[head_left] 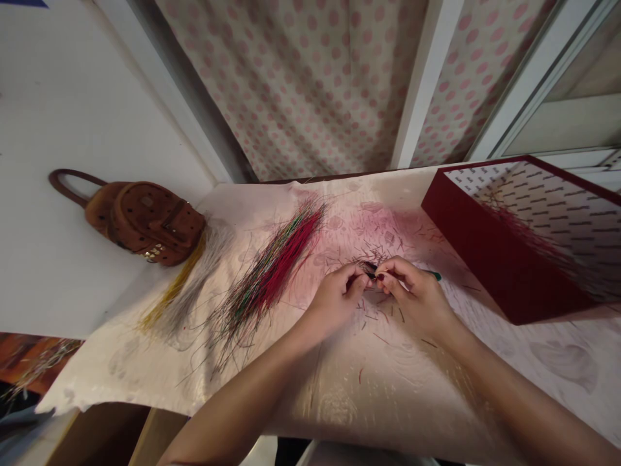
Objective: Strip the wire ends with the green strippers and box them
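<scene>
My left hand [339, 291] and my right hand [412, 288] meet above the cloth, both with fingertips pinched together. Between them shows a small dark piece [369, 267], perhaps a tool's tip, with a thin strand at the right fingertips. A green end [438, 276] sticks out behind my right hand; whether it belongs to the dark piece is hidden. Short cut bits of strand [376, 249] are scattered around the hands. Left of them lies a long bundle of thin, wire-like strands [279, 268] in red, green and black.
A dark red open box [480, 259] with patterned lining stands at the right, reddish strands inside. Grey strands [201, 278] and yellow strands [169, 294] lie at the left beside a brown backpack [155, 223]. A pale plastic-like cover [291, 382] spreads over the table; a dotted curtain [310, 84] hangs behind.
</scene>
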Motion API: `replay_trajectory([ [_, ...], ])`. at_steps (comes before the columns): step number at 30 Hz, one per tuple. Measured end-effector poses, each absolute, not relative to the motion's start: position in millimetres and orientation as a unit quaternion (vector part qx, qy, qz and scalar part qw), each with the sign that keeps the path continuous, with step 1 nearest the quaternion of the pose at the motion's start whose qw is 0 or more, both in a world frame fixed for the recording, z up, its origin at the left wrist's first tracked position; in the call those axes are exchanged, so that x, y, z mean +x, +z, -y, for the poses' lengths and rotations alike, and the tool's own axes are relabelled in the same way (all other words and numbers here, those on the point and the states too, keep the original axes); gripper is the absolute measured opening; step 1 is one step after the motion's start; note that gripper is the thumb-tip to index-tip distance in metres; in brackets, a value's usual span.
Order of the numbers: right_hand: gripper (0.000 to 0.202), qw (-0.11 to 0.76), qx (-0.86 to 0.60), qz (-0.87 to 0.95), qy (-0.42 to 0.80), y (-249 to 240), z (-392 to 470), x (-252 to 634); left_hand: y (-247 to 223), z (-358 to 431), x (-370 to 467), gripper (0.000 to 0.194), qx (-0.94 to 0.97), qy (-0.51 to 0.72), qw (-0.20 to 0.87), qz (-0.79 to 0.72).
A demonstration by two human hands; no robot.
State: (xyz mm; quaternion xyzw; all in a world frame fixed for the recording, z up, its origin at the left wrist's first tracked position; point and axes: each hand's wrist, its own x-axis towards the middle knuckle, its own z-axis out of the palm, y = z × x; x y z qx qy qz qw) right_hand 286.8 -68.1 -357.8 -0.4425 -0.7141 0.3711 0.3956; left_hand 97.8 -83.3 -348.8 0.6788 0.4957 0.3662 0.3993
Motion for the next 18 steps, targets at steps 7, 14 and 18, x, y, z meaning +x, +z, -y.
replay_trajectory([
  [7,0.011,0.364,-0.444,0.742,0.346,-355.3,66.9,289.6,-350.8,84.1,97.5,0.022,0.683,0.37,0.389,-0.495],
  [14,0.011,0.381,-0.43,0.744,0.34,-353.4,68.4,286.7,-352.1,84.6,99.0,0.022,0.684,0.36,0.371,-0.515],
  [18,0.012,0.403,-0.417,0.747,0.324,-353.2,68.9,284.5,-353.1,85.9,101.4,0.023,0.678,0.36,0.379,-0.517],
])
